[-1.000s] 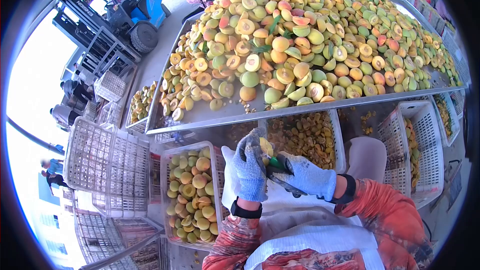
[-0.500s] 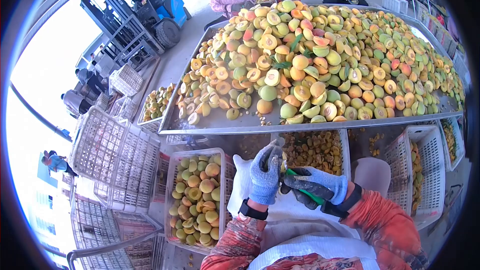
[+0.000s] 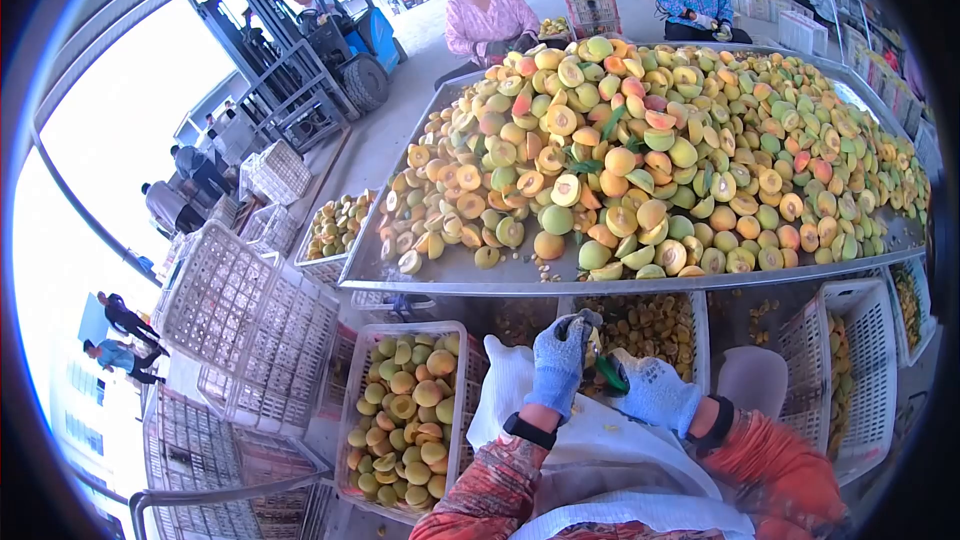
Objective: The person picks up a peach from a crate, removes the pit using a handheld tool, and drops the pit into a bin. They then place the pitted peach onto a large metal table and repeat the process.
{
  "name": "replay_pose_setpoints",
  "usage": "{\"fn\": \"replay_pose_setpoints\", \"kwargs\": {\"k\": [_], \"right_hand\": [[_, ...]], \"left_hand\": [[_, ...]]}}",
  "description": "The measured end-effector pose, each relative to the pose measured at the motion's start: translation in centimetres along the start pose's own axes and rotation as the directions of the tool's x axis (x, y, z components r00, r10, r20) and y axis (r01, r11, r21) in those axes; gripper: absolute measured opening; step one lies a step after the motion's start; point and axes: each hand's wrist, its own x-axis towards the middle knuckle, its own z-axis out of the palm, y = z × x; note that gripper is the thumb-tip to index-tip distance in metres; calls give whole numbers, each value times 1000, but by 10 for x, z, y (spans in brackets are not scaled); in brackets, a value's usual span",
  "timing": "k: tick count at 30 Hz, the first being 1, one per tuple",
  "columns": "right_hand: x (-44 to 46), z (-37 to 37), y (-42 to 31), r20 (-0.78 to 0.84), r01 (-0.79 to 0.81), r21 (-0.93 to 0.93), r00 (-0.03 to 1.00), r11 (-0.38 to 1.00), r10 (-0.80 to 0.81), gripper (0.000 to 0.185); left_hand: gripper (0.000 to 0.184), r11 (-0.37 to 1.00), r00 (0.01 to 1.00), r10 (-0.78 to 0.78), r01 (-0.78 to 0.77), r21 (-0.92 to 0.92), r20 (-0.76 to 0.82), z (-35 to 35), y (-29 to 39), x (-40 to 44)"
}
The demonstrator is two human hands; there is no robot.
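Both gloved hands meet low over the white apron, just on the near side of the tabletop. The right hand has its fingers wrapped round a green tool. What I can see of the tool's long axis slants, running from the right palm up and leftward, so it points at the left hand; its far tip is too small to make out. The left hand is raised a little higher, its fingers pinching a yellowish fruit piece right at the end of the tool. Which way that piece faces I can't tell, as the glove covers most of it.

Just beyond the hands stands a crate of cut bits, partly under the tabletop. A second crate, holding rounder fruit, stands to the left of the apron. On the tabletop rises a heap of fruit, many halved.
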Motion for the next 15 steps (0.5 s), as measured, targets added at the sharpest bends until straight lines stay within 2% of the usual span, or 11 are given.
{"fn": "replay_pose_setpoints", "kwargs": {"k": [1, 2, 3, 4, 8, 10, 11, 13, 15], "right_hand": [[2, -2, -1, -22, 100, 0, 995, 995, -100, 34], [2, -7, -4, -28, 102, 0, 994, 995, -102, 34], [3, -21, -20, 144, -107, 337, 988, 935, 62, 33], [2, -29, -29, 357, -348, 587, 922, 731, 152, 33], [3, -35, -31, 393, -387, 624, 906, 680, 155, 32], [2, -39, -30, 380, -359, 449, 906, 818, 189, 34], [3, -42, -27, 379, -363, 449, 905, 816, 194, 34], [0, -45, -21, 495, -440, 582, 859, 684, 132, 32], [0, -39, -11, 492, -425, 560, 861, 712, 126, 33]], "left_hand": [[21, 1000, 1000, 9, -9, 4, 4, 1, -1, -1], [21, 984, 982, 181, -181, 4, -45, 1, -5, -3], [21, 940, 935, 342, -342, 11, -94, 2, -7, -4], [21, 921, 919, 385, -389, -33, -90, 3, -5, -6], [21, 938, 938, 346, -345, -10, 10, -1, 7, -10], [21, 987, 989, 143, -140, -80, 43, 2, 2, -7], [21, 987, 989, 140, -136, -81, 48, 4, 0, -5], [21, 945, 943, 327, -325, -47, 56, 6, -4, -5], [21, 937, 935, 349, -347, -52, 56, 6, -3, -4]]}}
